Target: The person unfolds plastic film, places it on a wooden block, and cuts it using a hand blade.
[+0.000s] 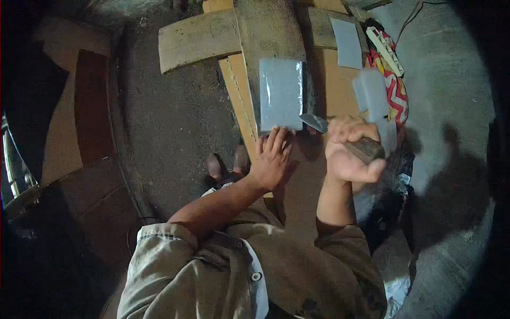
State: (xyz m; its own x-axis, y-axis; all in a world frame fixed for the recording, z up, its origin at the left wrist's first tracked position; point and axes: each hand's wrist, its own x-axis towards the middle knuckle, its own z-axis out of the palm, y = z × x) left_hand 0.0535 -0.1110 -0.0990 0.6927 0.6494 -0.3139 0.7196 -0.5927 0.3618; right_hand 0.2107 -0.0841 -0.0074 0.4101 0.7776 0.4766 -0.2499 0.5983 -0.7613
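A glossy pale grey sheet (281,95), seemingly plastic, lies on a wooden plank (268,32) in front of me. The fingertips of my left hand (273,159) rest on its near edge, fingers stretched out and holding nothing. My right hand (350,151) is wrapped round the thick wooden handle (366,150) of a knife. Its short, broad metal blade (313,123) points left, with the tip by the sheet's lower right corner. Whether the tip touches the sheet I cannot tell.
More pale sheets (372,95) lie on a brown board to the right. A cream-coloured bar (385,50) rests on red and yellow patterned cloth (394,98). A second plank (199,40) crosses at the upper left. My feet (228,165) are on the dark floor.
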